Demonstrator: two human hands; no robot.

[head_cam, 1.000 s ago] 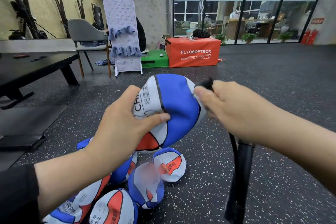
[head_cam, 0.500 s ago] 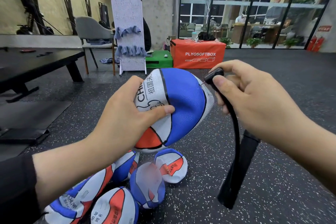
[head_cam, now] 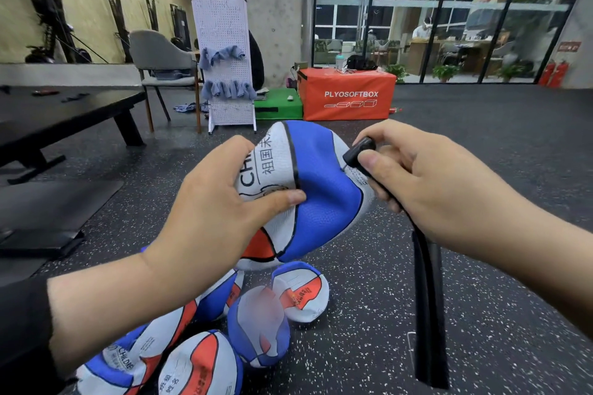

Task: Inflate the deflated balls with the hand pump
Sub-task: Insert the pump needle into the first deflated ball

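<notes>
My left hand grips a deflated blue, white and orange ball and holds it up above the floor, thumb pressed into its dented front. My right hand pinches the black nozzle end of the pump hose against the ball's upper right side. The needle itself is hidden. The black hand pump hangs down from the hose below my right hand. Several other deflated balls of the same colours lie in a heap on the floor beneath.
The floor is dark speckled rubber. A low black bench and black mats are at the left. Farther back stand a grey chair, a white pegboard rack, a green block and an orange plyo box.
The nozzle was drawn a short way off the ball, with the needle showing, and is now back against its upper right side. The ball stays in my left hand.
</notes>
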